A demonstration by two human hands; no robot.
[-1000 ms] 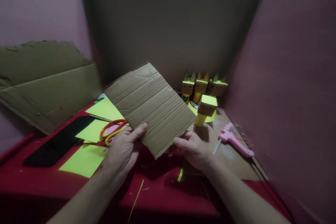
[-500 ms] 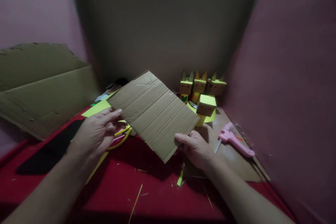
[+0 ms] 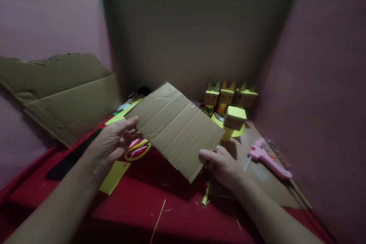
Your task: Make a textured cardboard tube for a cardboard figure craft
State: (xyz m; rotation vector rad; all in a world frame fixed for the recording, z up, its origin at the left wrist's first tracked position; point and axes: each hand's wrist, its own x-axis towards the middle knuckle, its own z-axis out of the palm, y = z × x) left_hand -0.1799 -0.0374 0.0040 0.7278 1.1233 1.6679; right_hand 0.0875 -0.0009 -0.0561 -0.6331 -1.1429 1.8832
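Observation:
A flat brown cardboard piece (image 3: 177, 129) is held up above the red cloth, tilted so one corner points down. My left hand (image 3: 118, 137) pinches its left corner between thumb and fingers. At its lower right edge, my right hand (image 3: 221, 164) grips it with the thumb on top and the fingers hidden underneath. Yellow-handled scissors (image 3: 138, 150) lie just right of my left hand, partly behind the cardboard.
A pink glue gun (image 3: 268, 158) rests on a brown board (image 3: 260, 187) at the right. Behind stand several eared box figures (image 3: 227, 97) and a yellow-topped box (image 3: 235, 117). Large cardboard (image 3: 71, 99) leans at the left. Yellow paper (image 3: 114, 177) lies on the red cloth (image 3: 137, 206).
The whole scene has shifted to the right in view. Both hands still hold the cardboard, and more of the scissors' yellow handle now shows beside my left hand.

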